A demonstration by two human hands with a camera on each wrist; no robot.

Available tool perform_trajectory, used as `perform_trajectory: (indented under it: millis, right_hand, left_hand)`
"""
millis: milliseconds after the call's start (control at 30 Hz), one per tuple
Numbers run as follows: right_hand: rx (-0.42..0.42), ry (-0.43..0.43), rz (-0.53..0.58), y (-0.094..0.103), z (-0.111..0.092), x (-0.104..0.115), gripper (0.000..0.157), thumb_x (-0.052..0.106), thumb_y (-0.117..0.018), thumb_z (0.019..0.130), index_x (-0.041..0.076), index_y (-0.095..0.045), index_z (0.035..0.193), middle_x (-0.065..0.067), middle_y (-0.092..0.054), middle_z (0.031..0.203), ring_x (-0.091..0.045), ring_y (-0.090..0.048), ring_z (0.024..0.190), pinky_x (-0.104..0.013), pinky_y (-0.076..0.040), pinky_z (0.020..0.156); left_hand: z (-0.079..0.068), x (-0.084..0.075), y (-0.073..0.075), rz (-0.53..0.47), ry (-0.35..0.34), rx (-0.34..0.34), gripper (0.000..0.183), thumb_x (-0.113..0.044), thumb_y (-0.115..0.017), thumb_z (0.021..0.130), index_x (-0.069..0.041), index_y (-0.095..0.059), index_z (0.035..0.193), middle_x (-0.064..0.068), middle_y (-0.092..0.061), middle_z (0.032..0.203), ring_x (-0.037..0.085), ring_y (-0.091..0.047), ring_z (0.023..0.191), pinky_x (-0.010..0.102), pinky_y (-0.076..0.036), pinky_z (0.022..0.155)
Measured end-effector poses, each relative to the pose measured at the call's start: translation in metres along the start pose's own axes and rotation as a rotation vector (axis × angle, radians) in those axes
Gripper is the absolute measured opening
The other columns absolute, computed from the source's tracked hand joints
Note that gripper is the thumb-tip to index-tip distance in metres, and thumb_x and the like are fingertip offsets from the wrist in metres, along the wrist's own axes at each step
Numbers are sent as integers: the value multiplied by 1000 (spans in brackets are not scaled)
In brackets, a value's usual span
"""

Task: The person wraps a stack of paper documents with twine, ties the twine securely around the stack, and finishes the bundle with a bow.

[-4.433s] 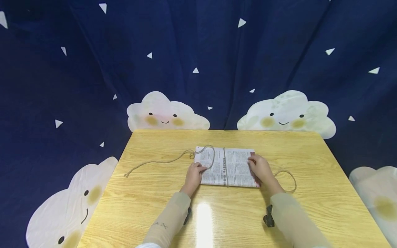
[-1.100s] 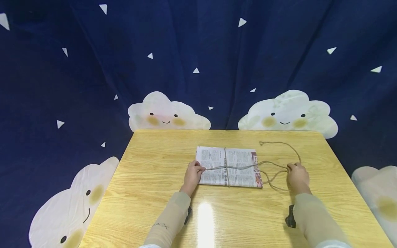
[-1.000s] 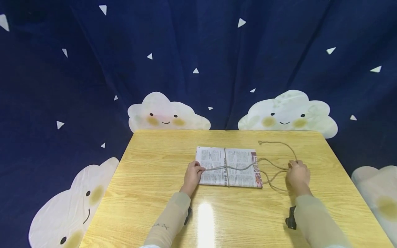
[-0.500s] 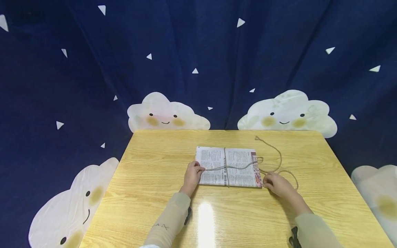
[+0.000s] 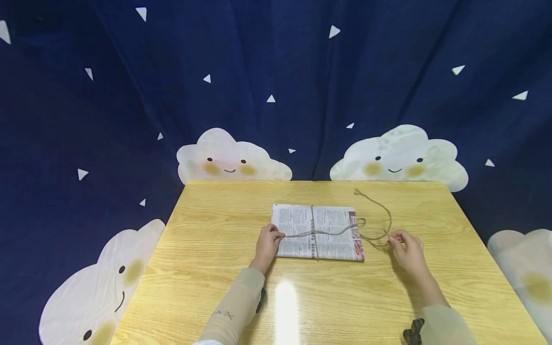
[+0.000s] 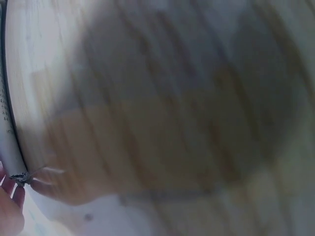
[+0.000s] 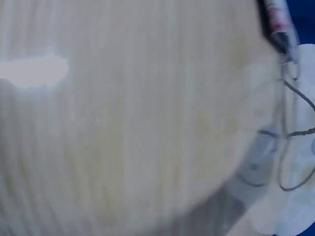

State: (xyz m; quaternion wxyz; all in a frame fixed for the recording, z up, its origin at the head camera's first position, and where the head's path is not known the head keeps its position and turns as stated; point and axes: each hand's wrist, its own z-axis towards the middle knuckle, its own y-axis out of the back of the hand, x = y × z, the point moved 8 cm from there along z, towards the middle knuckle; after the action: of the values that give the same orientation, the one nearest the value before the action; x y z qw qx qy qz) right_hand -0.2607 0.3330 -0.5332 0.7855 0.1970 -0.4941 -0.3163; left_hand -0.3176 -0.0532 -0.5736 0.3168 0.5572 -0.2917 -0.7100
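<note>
A flat newspaper bundle (image 5: 334,218) lies on the wooden table, with thin brown cord (image 5: 302,234) crossing it lengthwise and another run of cord going over its short way. My left hand (image 5: 266,243) is at the bundle's left edge, pinching the cord there; in the left wrist view its fingertips (image 6: 12,201) are beside a small cord tuft at the edge. To the right of the bundle, my right hand (image 5: 408,249) pinches a stretch of the loose cord between thumb and fingers. In the right wrist view, dark loops of cord (image 7: 301,132) trail from the bundle's end.
The cord's frayed free end (image 5: 357,192) lies on the table (image 5: 224,206) behind the bundle's right corner. Beyond the far table edge hangs a dark blue curtain (image 5: 302,72) with white clouds.
The cord that lay out to the left now runs across the bundle to the right. My right hand went right, came back to the bundle's corner, then moved right again with cord. My left hand stayed.
</note>
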Motion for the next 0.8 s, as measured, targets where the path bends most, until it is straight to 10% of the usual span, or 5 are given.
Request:
perform_trajectory:
  millis: [133, 467, 800]
  right_hand:
    - [23, -99, 126, 4, 9, 11, 12, 8, -52, 93, -3, -54, 95, -15, -61, 80, 4, -55, 79, -10, -44, 72]
    - [6, -78, 356, -19, 53, 70, 12, 3, -56, 89, -8, -55, 95, -18, -53, 75, -9, -49, 61, -15, -41, 51]
    - [232, 15, 110, -72, 94, 111, 17, 8, -54, 92, 1, -66, 101, -13, -62, 95, -18, -54, 76, -27, -47, 64]
  left_hand:
    - [-1, -1, 0, 38, -29, -15, 7, -9, -71, 77, -12, -74, 82, 0, -56, 91, 17, -51, 90, 29, -47, 77]
    - [-1, -5, 1, 95, -96, -65, 6, -11, -72, 76, -15, -75, 79, -1, -61, 86, 17, -51, 84, 32, -42, 75]
    - [0, -2, 2, 65, -75, -52, 6, -9, -72, 76, -14, -75, 79, 0, -62, 89, 17, -52, 87, 31, -44, 76]
